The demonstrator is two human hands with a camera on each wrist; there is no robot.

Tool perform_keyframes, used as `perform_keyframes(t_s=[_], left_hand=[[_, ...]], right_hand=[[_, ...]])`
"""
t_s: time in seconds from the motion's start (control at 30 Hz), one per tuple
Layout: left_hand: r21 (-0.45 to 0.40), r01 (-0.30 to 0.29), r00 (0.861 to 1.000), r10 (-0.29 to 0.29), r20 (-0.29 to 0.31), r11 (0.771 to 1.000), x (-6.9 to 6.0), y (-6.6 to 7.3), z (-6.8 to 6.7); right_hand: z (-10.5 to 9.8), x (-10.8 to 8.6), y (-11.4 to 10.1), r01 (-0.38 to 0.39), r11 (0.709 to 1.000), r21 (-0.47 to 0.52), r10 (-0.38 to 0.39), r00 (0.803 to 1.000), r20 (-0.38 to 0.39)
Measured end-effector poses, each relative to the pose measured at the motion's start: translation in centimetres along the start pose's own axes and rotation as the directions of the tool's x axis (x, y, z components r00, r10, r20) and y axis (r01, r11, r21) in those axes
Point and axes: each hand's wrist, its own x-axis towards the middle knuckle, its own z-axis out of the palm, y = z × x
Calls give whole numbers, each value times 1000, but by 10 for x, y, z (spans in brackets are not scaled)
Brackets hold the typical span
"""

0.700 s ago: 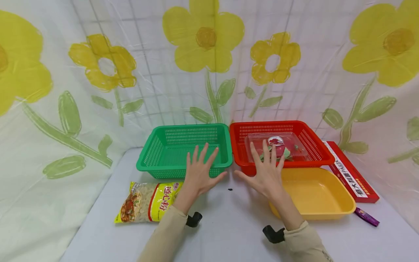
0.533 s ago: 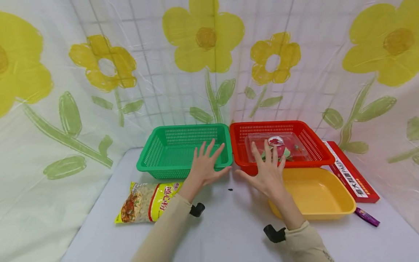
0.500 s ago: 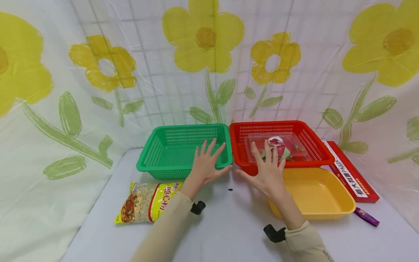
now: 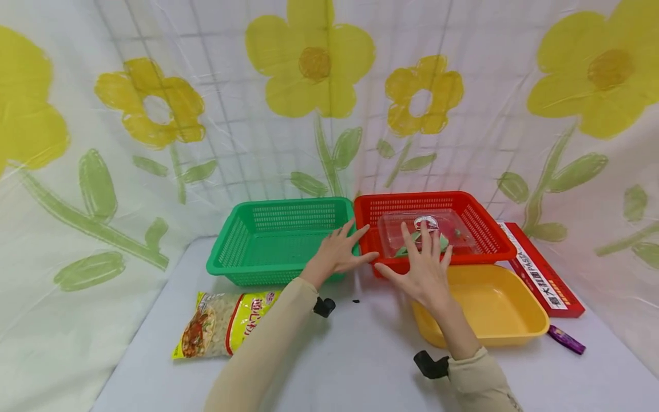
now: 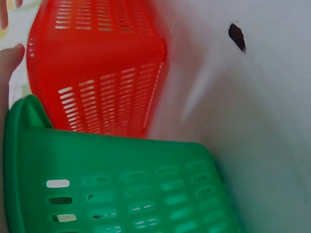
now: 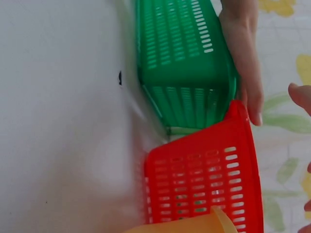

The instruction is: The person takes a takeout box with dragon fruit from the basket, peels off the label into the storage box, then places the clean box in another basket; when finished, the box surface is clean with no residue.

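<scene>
My left hand (image 4: 336,253), its fingers spread, is over the near right corner of the green basket (image 4: 282,268); whether it touches the rim I cannot tell. Spread fingers also mark my right hand (image 4: 426,277), above the near edge of the red basket (image 4: 484,258) and the left end of the yellow tub (image 4: 494,303). Neither hand holds a thing. Inside the red basket lies a clear lidded box (image 4: 393,223) with a round label and red and green contents, partly hidden by my right fingers. In the right wrist view the two baskets (image 6: 187,73) (image 6: 204,170) stand side by side.
A yellow pasta bag (image 4: 216,326) lies at the left, partly behind my left sleeve. At the right are a red pasta box (image 4: 546,274) and a small purple packet (image 4: 566,339). A flowered curtain (image 4: 231,114) hangs behind the baskets.
My left hand has moved right and slightly forward, toward the gap between the baskets. The right hand has barely moved. The head view has shifted slightly.
</scene>
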Motion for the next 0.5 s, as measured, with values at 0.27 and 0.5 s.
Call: perform_keyframes(t_s=[0.27, 0.5], left_hand=[[-70, -1, 1000, 3, 28, 998, 1, -3, 1], [-120, -2, 999, 7, 37, 993, 2, -1, 1]], right_hand=[[-2, 5, 3, -29, 999, 19, 29, 1000, 4], [-15, 21, 16, -56, 997, 50, 55, 998, 12]])
